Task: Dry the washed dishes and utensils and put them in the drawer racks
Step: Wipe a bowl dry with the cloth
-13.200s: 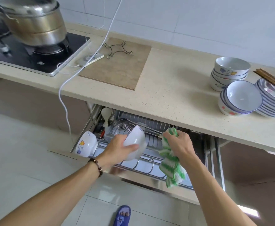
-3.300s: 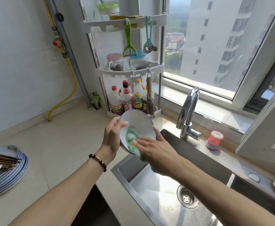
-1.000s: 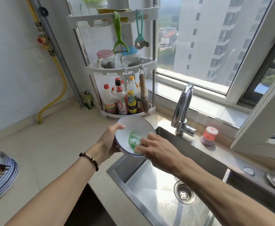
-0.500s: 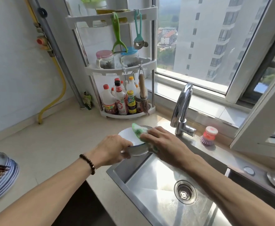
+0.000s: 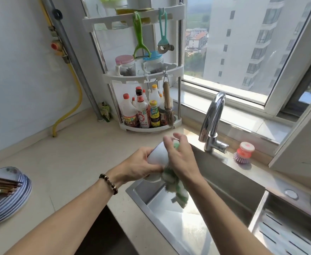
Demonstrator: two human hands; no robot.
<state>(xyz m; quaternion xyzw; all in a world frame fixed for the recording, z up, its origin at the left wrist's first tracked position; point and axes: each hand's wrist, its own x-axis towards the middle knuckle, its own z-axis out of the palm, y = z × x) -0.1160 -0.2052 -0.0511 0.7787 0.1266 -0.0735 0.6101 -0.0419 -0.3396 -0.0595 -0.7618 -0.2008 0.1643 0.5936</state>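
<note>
A white bowl [image 5: 157, 153] is held over the near left corner of the sink [image 5: 202, 218], turned so that its outside faces the camera. It is gripped by the left hand [image 5: 141, 165], whose fingers are curled around its lower side. A green-and-white cloth [image 5: 175, 186] is pressed against the bowl's right side by the right hand [image 5: 180, 157]; the fingers are spread rather than clenched, and the loose end of the cloth hangs down into the sink.

The step in hand appears to be drying the outside of the bowl. It would be done well if the bowl is turned steadily in the left hand while the cloth is swept around the wall and foot, with the grip kept firm, since a wet glazed surface is likely slippery.

Left of the sink, well apart, a stack of plates [image 5: 9, 197] with chopsticks [image 5: 1, 184] laid across it is seen, probably not yet dried. Behind the sink stand the faucet [image 5: 212, 122] and a dish brush [image 5: 244, 152]; a corner rack [image 5: 143, 74] of bottles is set behind and to its left. Nothing is seen blocking the hands; the drawer racks are out of view.
</note>
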